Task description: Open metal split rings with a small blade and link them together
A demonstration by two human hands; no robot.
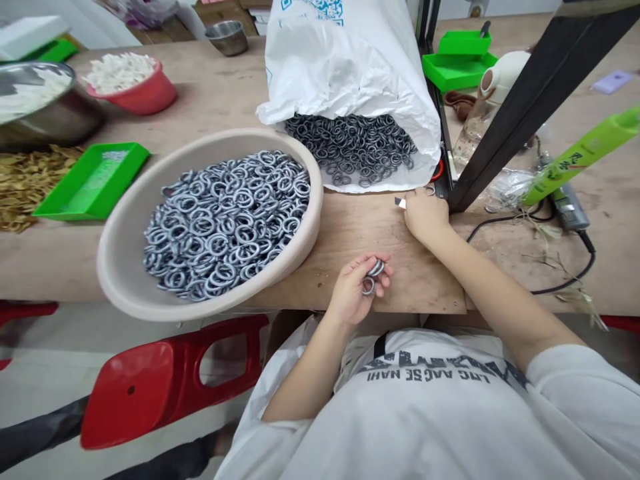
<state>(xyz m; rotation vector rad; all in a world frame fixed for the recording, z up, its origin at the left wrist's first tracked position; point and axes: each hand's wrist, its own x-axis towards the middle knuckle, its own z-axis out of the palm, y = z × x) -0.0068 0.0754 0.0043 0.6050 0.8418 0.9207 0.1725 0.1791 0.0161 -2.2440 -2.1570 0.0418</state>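
Note:
Several grey rings (376, 269) rest in the curled fingers of my left hand (354, 287), palm up at the table's front edge. My right hand (427, 212) is closed on the table by the foot of the black metal post, with a small black-and-white piece (400, 203) sticking out at its fingers. To the left stands a wide beige basin (115, 267) filled with shiny grey rings (220, 233). Behind my hands, darker rings (370, 147) spill at the mouth of a white sack (345, 73).
A black post (540, 100) slants up beside my right hand. Right of it lie a green packet (580, 157), a cabled device (570, 207) and a jug (480, 120). At left are a green tray (93, 183), a red bowl (145, 97) and a metal bowl (60, 120). A red stool (135, 387) stands below.

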